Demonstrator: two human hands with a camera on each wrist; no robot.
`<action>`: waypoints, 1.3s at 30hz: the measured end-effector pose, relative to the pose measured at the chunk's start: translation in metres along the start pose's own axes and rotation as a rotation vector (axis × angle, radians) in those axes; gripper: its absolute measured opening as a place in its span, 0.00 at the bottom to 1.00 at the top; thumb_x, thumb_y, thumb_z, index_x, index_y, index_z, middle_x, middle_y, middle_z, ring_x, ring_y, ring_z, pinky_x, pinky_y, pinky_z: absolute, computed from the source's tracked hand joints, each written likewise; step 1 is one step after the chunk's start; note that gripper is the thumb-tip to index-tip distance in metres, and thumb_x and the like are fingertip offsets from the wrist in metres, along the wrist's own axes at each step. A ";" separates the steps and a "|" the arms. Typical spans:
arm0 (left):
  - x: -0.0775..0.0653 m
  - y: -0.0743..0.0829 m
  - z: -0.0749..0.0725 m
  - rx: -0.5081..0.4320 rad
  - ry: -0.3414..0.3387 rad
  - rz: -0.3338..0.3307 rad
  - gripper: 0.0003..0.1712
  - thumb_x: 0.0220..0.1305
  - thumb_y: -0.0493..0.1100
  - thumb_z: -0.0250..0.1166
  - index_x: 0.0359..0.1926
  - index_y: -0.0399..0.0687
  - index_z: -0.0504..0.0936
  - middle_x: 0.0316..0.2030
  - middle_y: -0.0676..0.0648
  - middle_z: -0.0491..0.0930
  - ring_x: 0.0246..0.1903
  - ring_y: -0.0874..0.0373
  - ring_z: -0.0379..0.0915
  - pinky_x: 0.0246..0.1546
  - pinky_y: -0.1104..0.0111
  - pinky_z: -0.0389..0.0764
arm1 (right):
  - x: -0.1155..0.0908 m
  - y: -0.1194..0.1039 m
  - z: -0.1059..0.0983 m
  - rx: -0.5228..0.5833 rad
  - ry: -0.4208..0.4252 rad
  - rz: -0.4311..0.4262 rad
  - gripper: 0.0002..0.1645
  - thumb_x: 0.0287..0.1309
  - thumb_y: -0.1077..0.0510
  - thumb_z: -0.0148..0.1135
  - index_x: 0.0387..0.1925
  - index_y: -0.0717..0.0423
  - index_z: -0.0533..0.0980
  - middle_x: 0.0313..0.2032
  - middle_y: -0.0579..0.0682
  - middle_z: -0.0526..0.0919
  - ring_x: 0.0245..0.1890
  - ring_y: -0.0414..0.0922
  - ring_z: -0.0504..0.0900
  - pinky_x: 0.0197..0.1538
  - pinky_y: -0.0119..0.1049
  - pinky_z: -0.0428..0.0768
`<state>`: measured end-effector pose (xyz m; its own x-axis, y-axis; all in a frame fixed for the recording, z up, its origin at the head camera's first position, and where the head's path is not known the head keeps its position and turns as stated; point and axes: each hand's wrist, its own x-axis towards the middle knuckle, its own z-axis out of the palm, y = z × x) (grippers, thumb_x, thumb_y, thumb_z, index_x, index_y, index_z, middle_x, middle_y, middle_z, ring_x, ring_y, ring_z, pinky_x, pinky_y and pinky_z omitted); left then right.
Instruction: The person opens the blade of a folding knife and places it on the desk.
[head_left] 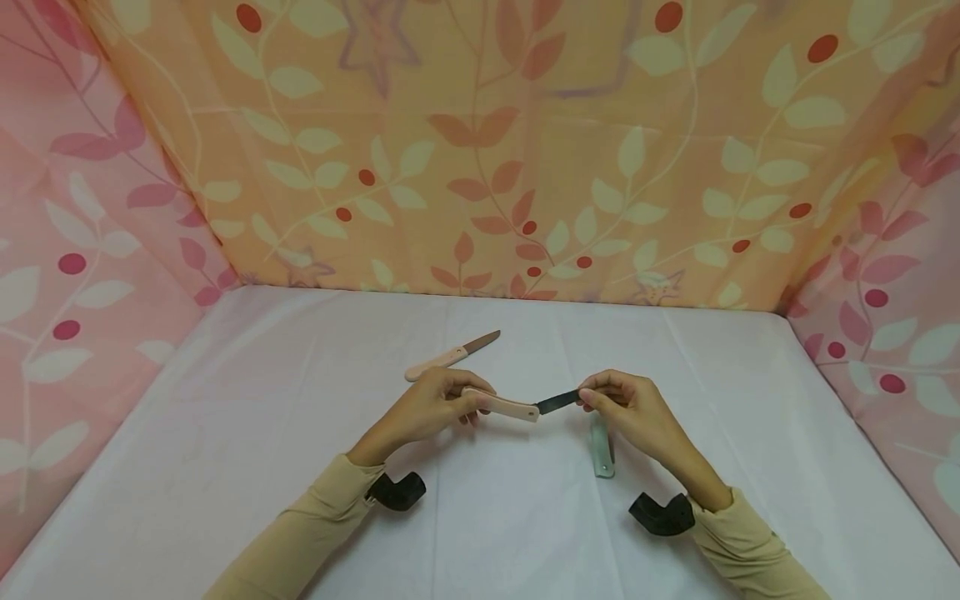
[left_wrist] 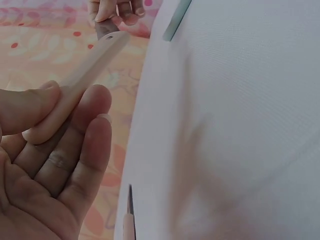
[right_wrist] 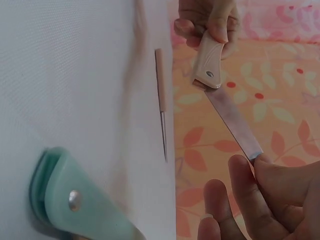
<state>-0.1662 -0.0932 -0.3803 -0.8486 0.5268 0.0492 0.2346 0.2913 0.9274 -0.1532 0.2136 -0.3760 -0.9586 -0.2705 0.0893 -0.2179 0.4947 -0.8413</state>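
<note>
Between my two hands a folding knife (head_left: pixel 512 407) with a pale pink handle is held up over the white table, its blade (right_wrist: pixel 235 122) swung out. My left hand (head_left: pixel 442 404) grips the handle's rear end between thumb and fingers. With thumb and forefinger my right hand (head_left: pixel 626 408) pinches the blade's tip. Below the right hand lies a green folding knife (head_left: pixel 602 450), its blade folded into the handle. A second pink-handled knife (head_left: pixel 442 360) lies with its blade out behind my left hand.
White cloth covers the table (head_left: pixel 517 525). Orange leaf-patterned fabric (head_left: pixel 480 150) stands along the back, and pink patterned fabric (head_left: pixel 75 217) closes off both sides. Each wrist carries a black camera mount (head_left: pixel 663 514).
</note>
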 end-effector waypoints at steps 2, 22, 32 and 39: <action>-0.001 -0.001 0.000 -0.027 0.014 0.008 0.12 0.69 0.39 0.63 0.49 0.37 0.84 0.37 0.33 0.86 0.30 0.54 0.83 0.35 0.62 0.85 | 0.000 0.000 0.000 -0.002 0.001 0.003 0.10 0.67 0.58 0.62 0.42 0.61 0.81 0.36 0.60 0.88 0.37 0.52 0.86 0.40 0.29 0.79; -0.009 -0.007 -0.003 -0.173 0.168 0.037 0.13 0.70 0.39 0.62 0.48 0.33 0.84 0.36 0.31 0.85 0.30 0.62 0.83 0.37 0.68 0.85 | -0.003 0.003 0.004 0.012 -0.074 0.030 0.16 0.67 0.55 0.62 0.43 0.66 0.82 0.35 0.59 0.88 0.35 0.45 0.86 0.41 0.31 0.82; -0.013 -0.012 -0.009 -0.157 0.090 -0.048 0.16 0.70 0.42 0.62 0.50 0.33 0.82 0.38 0.31 0.86 0.31 0.51 0.83 0.37 0.66 0.85 | 0.004 0.000 0.006 -0.034 -0.079 0.027 0.14 0.67 0.56 0.62 0.46 0.63 0.81 0.37 0.57 0.88 0.36 0.48 0.85 0.39 0.31 0.81; -0.013 -0.013 -0.015 -0.084 0.077 -0.103 0.15 0.70 0.44 0.63 0.47 0.35 0.80 0.35 0.32 0.87 0.28 0.52 0.79 0.33 0.66 0.83 | 0.020 0.003 0.010 0.037 -0.071 0.038 0.15 0.67 0.57 0.61 0.48 0.65 0.80 0.39 0.62 0.86 0.36 0.44 0.84 0.41 0.29 0.81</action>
<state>-0.1657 -0.1158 -0.3875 -0.9006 0.4341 -0.0228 0.1064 0.2710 0.9567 -0.1711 0.2016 -0.3818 -0.9504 -0.3103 0.0201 -0.1735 0.4756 -0.8624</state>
